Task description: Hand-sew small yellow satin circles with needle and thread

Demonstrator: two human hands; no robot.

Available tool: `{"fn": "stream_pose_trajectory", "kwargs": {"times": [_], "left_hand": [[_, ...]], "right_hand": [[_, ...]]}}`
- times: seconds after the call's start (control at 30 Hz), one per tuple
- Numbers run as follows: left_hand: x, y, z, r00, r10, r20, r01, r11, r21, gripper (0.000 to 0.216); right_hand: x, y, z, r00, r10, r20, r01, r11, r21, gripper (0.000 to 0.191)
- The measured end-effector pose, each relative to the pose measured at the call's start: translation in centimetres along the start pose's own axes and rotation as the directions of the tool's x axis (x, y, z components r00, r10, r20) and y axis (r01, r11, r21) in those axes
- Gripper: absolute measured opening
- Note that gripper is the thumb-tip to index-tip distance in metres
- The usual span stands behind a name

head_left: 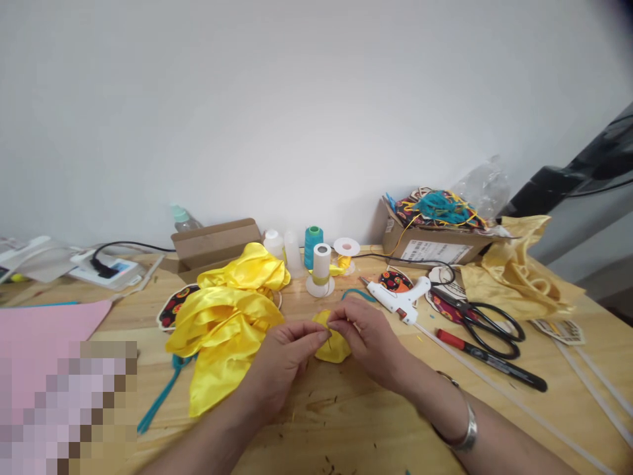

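Observation:
A small piece of yellow fabric (335, 348) is held up between my two hands over the wooden table. My left hand (281, 353) pinches at its left side with thumb and forefinger. From the right, my right hand (368, 336) pinches near the fabric's upper edge, its fingertips almost meeting those of the left. A thin dark line shows on the fabric below the fingertips; I cannot tell whether it is thread, a needle or a fold. Bunched shiny yellow satin cloth (232, 310) lies right beside my left hand.
Behind my hands stand a white spool (321, 267), a teal thread cone (313, 247) and a ribbon reel (346, 247). To the right lie a glue gun (398, 297), black-handled scissors (494, 330) and a marker (492, 359). A cardboard box (425, 247) holds cords; a pink sheet (44, 336) lies left.

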State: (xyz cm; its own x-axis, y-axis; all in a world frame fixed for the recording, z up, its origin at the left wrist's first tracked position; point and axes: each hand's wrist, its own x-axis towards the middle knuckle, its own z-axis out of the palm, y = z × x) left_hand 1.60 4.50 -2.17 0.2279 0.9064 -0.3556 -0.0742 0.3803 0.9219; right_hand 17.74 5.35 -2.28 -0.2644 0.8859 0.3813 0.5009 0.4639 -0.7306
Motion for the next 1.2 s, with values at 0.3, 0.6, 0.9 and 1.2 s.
{"fn": "stream_pose_trajectory", "kwargs": {"times": [0.3,0.6,0.9,1.2], "left_hand": [[0.1,0.3,0.0,0.998,-0.017,-0.064,0.003,0.977,-0.211,0.015],[0.2,-0.2,-0.1,1.0,-0.003,-0.022,-0.002,0.971,-0.238,0.016],[-0.4,0.5,0.1,0.998,0.065,-0.001,-0.065,0.996,0.062,0.011],[-0.4,0.7,0.0,0.999,0.051,-0.003,-0.05,0.991,0.121,0.013]], "right_hand": [[-0.1,0.1,-0.3,0.963,-0.242,-0.114,0.225,0.963,-0.147,0.018],[-0.3,0.0,-1.1,0.806,-0.564,0.178,0.57,0.66,-0.49,0.017],[0.0,-0.7,-1.1,0.941,-0.305,0.143,0.327,0.931,-0.164,0.015],[0.1,-0.7,-0.9,0.99,-0.015,0.138,0.004,0.997,0.077,0.01]]}}
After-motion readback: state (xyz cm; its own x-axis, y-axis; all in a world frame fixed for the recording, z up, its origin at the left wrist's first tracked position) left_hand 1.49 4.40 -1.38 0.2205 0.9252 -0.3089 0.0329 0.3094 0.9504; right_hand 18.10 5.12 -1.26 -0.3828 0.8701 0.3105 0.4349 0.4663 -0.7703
